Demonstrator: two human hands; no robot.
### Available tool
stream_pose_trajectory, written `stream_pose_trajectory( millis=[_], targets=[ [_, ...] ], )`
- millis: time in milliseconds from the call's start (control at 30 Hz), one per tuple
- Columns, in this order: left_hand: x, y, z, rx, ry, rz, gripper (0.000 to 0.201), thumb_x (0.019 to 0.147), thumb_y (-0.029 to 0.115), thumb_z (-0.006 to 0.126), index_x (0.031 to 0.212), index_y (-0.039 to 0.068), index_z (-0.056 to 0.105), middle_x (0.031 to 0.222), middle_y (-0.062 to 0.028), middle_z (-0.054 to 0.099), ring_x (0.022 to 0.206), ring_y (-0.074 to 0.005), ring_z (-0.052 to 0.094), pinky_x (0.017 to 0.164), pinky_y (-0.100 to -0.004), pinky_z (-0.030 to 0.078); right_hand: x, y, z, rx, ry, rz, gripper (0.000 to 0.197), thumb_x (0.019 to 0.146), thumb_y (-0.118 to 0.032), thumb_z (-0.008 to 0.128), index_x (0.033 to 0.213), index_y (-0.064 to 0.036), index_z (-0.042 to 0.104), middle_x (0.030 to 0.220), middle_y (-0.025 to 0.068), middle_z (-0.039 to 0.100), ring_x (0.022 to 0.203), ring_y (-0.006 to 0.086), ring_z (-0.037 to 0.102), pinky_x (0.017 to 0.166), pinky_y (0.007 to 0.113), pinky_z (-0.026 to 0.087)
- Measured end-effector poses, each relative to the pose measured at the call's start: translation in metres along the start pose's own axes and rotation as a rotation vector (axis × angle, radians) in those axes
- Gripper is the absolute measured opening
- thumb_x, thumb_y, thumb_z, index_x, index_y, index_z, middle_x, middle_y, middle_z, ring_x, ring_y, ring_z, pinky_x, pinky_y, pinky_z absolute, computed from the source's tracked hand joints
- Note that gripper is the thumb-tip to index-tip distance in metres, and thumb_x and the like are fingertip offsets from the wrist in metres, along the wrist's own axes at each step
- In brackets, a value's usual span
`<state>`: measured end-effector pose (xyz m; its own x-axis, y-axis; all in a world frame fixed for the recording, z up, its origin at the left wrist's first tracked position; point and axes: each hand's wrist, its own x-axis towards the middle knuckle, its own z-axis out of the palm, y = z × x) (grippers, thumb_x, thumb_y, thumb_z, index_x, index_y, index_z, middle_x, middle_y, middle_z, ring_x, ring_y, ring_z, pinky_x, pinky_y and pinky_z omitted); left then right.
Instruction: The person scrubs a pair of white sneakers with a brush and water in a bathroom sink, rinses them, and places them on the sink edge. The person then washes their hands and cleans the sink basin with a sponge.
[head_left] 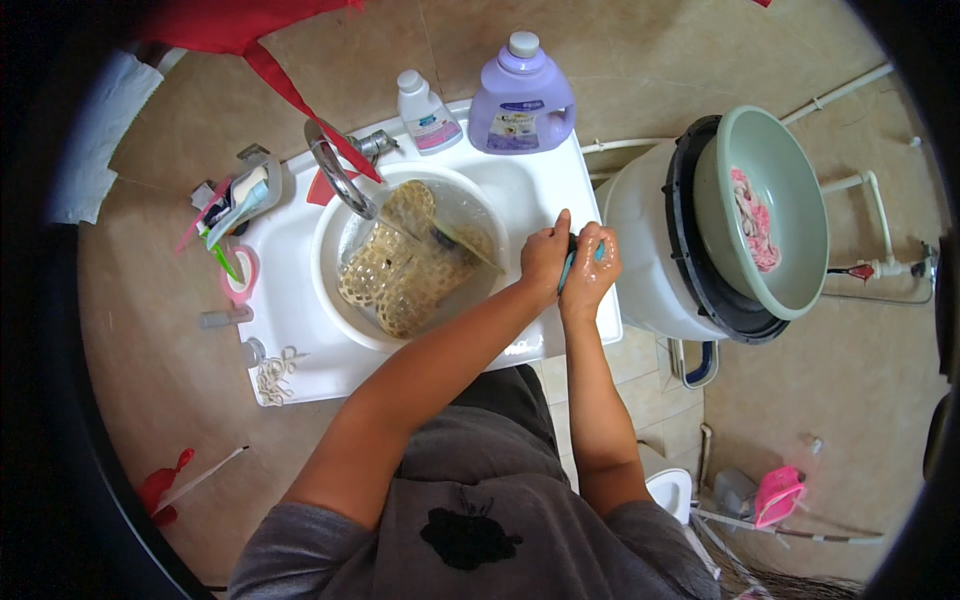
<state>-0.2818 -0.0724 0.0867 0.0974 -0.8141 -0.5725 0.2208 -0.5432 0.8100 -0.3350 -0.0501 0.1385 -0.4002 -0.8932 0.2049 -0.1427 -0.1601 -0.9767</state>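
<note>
Both hands are together over the right side of the white sink (pixel 520 200). My left hand (pixel 545 262) and my right hand (pixel 592 268) are closed around a small dark and turquoise thing (pixel 567 272); most of it is hidden by the fingers, so its kind does not show. Wet shine covers my right hand. To their left, a round white basin (pixel 325 300) stands in the sink, holding water and several flat, beige, checkered pieces with rounded ends (pixel 405 290). A curved metal faucet (pixel 340 175) reaches over its rim.
A purple jug (pixel 520 100) and a white bottle (pixel 428 112) stand at the sink's back edge. On the right, a pale green basin (pixel 800 230) with pink-and-white cloth (pixel 755 222) rests on a black-lidded white barrel (pixel 640 240). A red strap (pixel 310 110) hangs by the faucet.
</note>
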Motion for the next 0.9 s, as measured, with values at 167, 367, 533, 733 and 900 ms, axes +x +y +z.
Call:
stream_pose_trajectory(
  millis=[167,367,533,733,900],
  targets=[
    [0.012,0.006,0.016,0.280,0.085,0.133,0.057,0.098,0.047,0.048,0.070,-0.001,0.061,0.066,-0.0082,0.058,0.061,-0.0179,0.053,0.062,-0.0373,0.045,0.018,0.006,-0.003,0.175,0.079,0.152,0.036,0.100,-0.024,0.050,0.073,-0.0015,0.050,0.065,0.0005,0.046,0.061,0.0093,0.041,0.055,0.028,0.036],
    [0.011,0.017,0.021,0.501,0.144,0.228,0.069,0.097,0.052,0.037,0.068,-0.003,0.066,0.070,-0.0213,0.065,0.070,-0.0375,0.063,0.073,-0.0466,0.048,0.031,0.016,-0.002,0.134,0.126,0.270,0.045,0.100,-0.036,0.049,0.068,-0.0036,0.052,0.062,-0.0002,0.047,0.058,0.0091,0.041,0.053,0.027,0.034],
    [0.019,0.018,0.009,0.620,0.178,0.207,0.069,0.096,0.056,0.036,0.080,-0.002,0.070,0.080,-0.0233,0.067,0.082,-0.0415,0.065,0.078,-0.0475,0.051,0.032,0.027,-0.001,0.317,-0.037,0.386,0.035,0.097,-0.037,0.056,0.082,-0.0046,0.055,0.074,0.0004,0.051,0.067,0.0097,0.045,0.060,0.025,0.037],
    [0.027,0.035,-0.026,-0.107,-0.110,-0.252,0.068,0.093,0.063,0.041,0.129,0.007,0.050,0.122,-0.0127,0.057,0.100,-0.0307,0.064,0.077,-0.0466,0.058,0.043,0.018,-0.044,0.260,-0.431,0.561,0.074,0.092,-0.031,0.065,0.151,-0.0163,0.023,0.136,0.0171,0.044,0.118,0.0288,0.053,0.099,0.035,0.042],
    [0.027,0.051,-0.037,-0.215,-0.291,-0.349,0.068,0.092,0.068,0.035,0.129,0.014,0.052,0.122,-0.0128,0.059,0.106,-0.0311,0.063,0.085,-0.0476,0.055,0.042,0.008,-0.071,0.265,-0.571,0.572,0.076,0.085,-0.014,0.071,0.149,-0.0129,0.029,0.135,0.0170,0.048,0.115,0.0253,0.055,0.092,0.035,0.049]
  ],
)
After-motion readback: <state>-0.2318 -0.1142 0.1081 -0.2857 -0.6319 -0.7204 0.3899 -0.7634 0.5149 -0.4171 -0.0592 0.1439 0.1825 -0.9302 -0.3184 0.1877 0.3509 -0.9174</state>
